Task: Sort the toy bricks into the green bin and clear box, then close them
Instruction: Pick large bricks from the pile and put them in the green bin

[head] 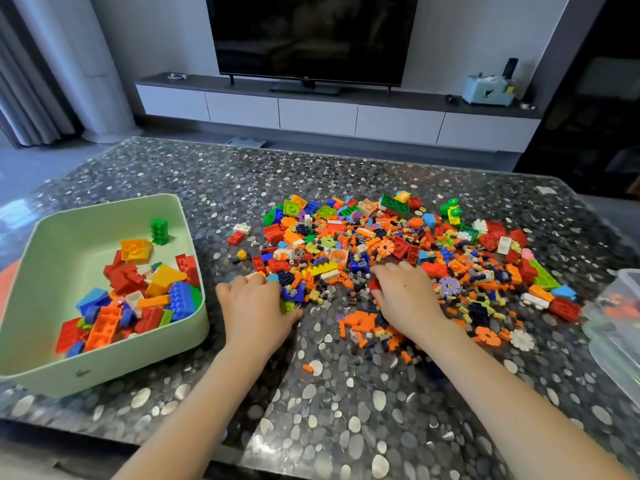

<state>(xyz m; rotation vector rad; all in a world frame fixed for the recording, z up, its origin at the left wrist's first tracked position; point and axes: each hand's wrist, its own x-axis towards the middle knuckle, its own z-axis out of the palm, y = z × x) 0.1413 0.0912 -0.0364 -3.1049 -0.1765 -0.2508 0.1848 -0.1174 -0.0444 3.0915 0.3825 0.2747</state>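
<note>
A wide pile of mixed toy bricks (398, 237), large and tiny, covers the middle and right of the pebble-patterned table (214, 181). The green bin (69, 375) stands open at the left and holds several large bricks in red, blue, orange and yellow. The clear box (623, 282) shows partly at the right edge with small orange pieces inside. My left hand (256, 306) lies on the pile's left edge, its fingers curled down over a few bricks. My right hand (405, 296) rests on the pile's near side, thumb and forefinger pinching a small red brick (374, 284).
A clear plastic piece (616, 355), perhaps the box lid, lies below the clear box at the right edge. Loose bricks are scattered near my right forearm. Beyond the table stand a television (311, 36) and a low white cabinet (311, 112).
</note>
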